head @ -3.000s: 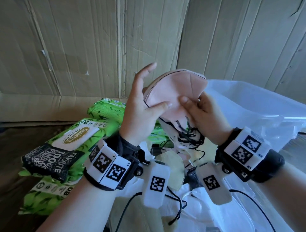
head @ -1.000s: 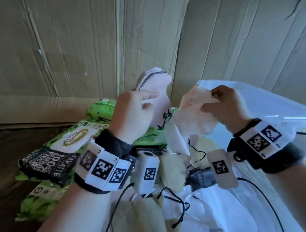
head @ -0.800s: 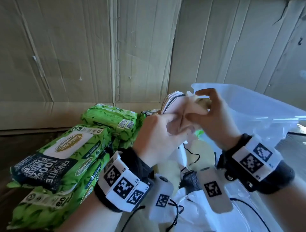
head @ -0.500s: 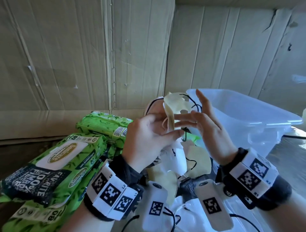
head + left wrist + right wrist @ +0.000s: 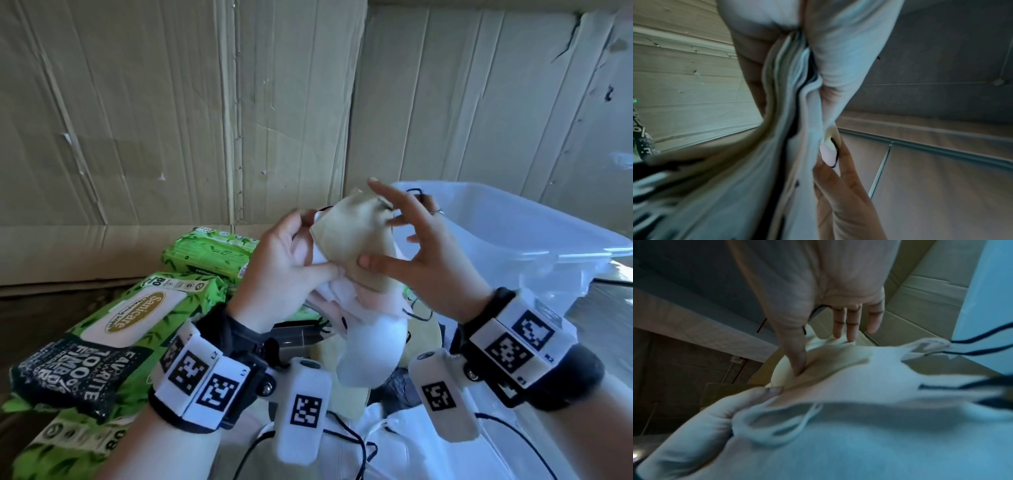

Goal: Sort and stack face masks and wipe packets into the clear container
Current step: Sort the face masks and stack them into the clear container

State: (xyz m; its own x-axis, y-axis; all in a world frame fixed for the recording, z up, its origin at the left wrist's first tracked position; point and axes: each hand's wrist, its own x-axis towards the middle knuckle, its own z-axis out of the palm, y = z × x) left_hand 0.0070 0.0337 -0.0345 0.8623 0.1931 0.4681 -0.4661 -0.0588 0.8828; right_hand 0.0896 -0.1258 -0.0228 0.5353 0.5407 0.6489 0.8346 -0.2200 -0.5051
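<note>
The left hand grips a bunch of folded face masks held in the air in front of the cardboard wall, fingers curled behind the bunch and thumb clamped across its front. The right hand lays a beige mask on top of that bunch: its thumb presses the beige mask's lower edge and its straight, spread fingers rest against the far side, as the right wrist view also shows.

To do this step well, I judge that the beige mask should be squared with the ones beneath, fold lines matched, and the black ear loops tucked in before the left thumb takes over the pinch; otherwise the stack is likely to fan out when set down.

The bunch's long axis runs steeply, from its top near the fingertips down towards the wrists, where a white mask hangs loose. The folded edges face the left palm.

The clear container stands just right of the hands. The green wipe packets lie stacked to the left, outside it.
</note>
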